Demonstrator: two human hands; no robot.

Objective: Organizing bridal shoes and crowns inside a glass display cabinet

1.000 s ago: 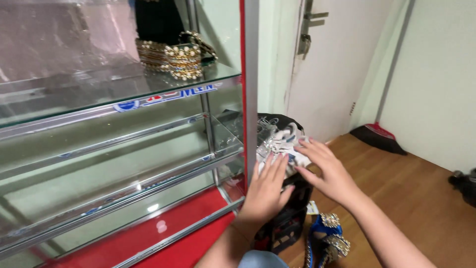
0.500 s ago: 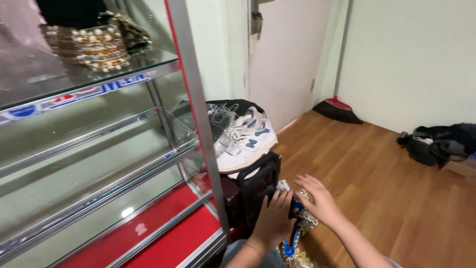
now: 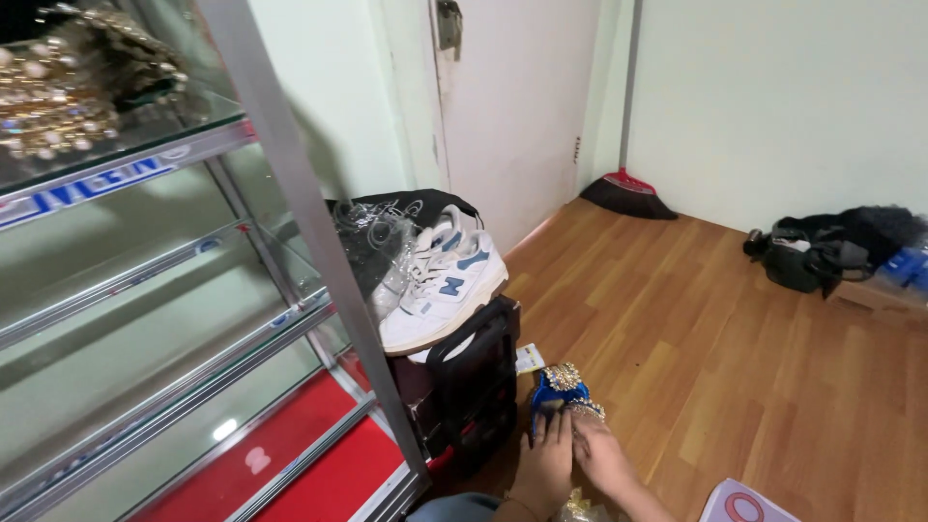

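Observation:
Low on the wooden floor lies a blue bag with gold beaded trim. Both my hands are on it: my left hand rests on its near left side and my right hand on its near right side, fingers laid over it. To its left stands a black bag with a pair of white and blue sneakers on top, beside crumpled clear plastic.
A glass display cabinet with metal frame and red base fills the left; a gold beaded item sits on its top shelf. A broom leans at the back wall. Dark bags lie far right.
My hands dropped from the sneakers on the black bag down to the blue beaded bag on the floor. The view swung right and down.

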